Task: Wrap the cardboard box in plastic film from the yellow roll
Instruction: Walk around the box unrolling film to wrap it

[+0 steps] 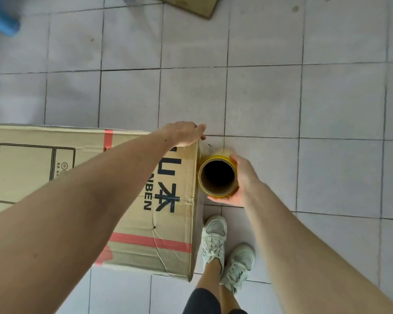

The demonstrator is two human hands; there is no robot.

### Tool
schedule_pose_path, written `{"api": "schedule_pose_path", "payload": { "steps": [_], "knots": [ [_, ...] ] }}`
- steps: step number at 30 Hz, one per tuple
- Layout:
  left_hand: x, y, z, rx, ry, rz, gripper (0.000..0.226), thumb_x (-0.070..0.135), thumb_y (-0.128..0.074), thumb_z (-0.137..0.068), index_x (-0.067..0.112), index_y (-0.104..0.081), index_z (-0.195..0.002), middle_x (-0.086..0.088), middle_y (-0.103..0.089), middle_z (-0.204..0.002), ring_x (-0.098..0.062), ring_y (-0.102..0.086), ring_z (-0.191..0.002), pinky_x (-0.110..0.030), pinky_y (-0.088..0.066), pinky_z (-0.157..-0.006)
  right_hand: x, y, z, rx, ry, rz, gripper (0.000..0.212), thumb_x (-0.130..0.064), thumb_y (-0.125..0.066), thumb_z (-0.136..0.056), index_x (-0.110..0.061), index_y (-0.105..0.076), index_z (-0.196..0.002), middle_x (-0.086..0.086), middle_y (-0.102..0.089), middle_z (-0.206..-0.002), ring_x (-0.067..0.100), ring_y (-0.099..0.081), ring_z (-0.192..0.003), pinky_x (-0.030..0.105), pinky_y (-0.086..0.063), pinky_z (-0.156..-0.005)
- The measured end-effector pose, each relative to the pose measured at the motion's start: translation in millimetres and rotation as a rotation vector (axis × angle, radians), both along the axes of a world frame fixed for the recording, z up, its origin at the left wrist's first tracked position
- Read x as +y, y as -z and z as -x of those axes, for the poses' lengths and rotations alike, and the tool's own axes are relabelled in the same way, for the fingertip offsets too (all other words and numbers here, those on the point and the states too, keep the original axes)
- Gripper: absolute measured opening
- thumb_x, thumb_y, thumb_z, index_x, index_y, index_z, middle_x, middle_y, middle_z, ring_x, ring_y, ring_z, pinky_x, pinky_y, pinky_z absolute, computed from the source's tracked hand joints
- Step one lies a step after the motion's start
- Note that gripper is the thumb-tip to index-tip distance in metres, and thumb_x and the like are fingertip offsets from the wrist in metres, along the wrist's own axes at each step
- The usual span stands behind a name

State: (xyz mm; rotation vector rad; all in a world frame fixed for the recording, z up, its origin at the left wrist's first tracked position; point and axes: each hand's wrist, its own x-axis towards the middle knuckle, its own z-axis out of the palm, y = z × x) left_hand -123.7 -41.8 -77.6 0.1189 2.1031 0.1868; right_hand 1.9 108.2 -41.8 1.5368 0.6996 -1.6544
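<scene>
Upright, yellow roll (218,176) in right hand (243,180); left hand (184,133) on cardboard box (127,200).

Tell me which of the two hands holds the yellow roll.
The right hand grips the yellow roll beside the cardboard box. The left hand rests on the box's far top corner instead.

Open tiled floor (304,98) right and beyond cardboard box (145,200); feet (225,250) crowd near corner.
</scene>
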Motion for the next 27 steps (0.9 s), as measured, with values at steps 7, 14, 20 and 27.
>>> {"api": "schedule_pose_path", "payload": {
  "steps": [7,14,20,27],
  "knots": [
    [-0.8,7.1,-0.9,0.053,-0.047,0.05,0.063,0.061,-0.015,-0.102,0.031,-0.062,-0.133,-0.01,-0.043,-0.153,-0.031,-0.04,-0.138,-0.05,-0.028,-0.112,-5.4,9.4,-50.7,-0.079,0.223,0.099,0.047,-0.042,-0.05,-0.095,-0.015,-0.045,-0.134,0.022,-0.056,-0.128,0.047,-0.06,-0.107,0.064,-0.052,-0.087],
    [1.2,12.1,2.6,0.034,-0.072,0.025,0.06,0.057,-0.017,-0.104,0.035,-0.07,-0.122,-0.01,-0.047,-0.149,-0.029,-0.044,-0.132,-0.049,-0.027,-0.11,7.5,-5.4,3.0,0.259,-0.746,-0.511,0.025,-0.026,-0.043,-0.095,-0.01,-0.059,-0.106,0.008,-0.057,-0.096,0.032,-0.06,-0.096,0.042,-0.055,-0.086],
    [-1.1,16.3,3.0,0.05,-0.056,-0.022,0.061,0.058,-0.018,-0.103,0.029,-0.068,-0.123,-0.011,-0.059,-0.129,-0.025,-0.052,-0.111,-0.044,-0.033,-0.1,-10.6,-9.5,17.2,0.27,-0.797,-0.254,0.065,-0.055,-0.048,-0.096,-0.013,-0.04,-0.145,0.018,-0.049,-0.139,0.036,-0.051,-0.122,0.046,-0.042,-0.104],
    [-2.5,15.0,3.3,0.063,0.001,-0.028,0.067,0.057,-0.017,-0.104,0.015,-0.061,-0.133,-0.017,-0.058,-0.129,-0.031,-0.053,-0.119,-0.046,-0.034,-0.104,-25.0,2.7,-70.7,-0.008,-0.017,-0.138,0.057,-0.051,-0.065,-0.078,-0.022,-0.054,-0.125,0.017,-0.063,-0.12,0.04,-0.061,-0.106,0.056,-0.05,-0.095]
  ]
}}
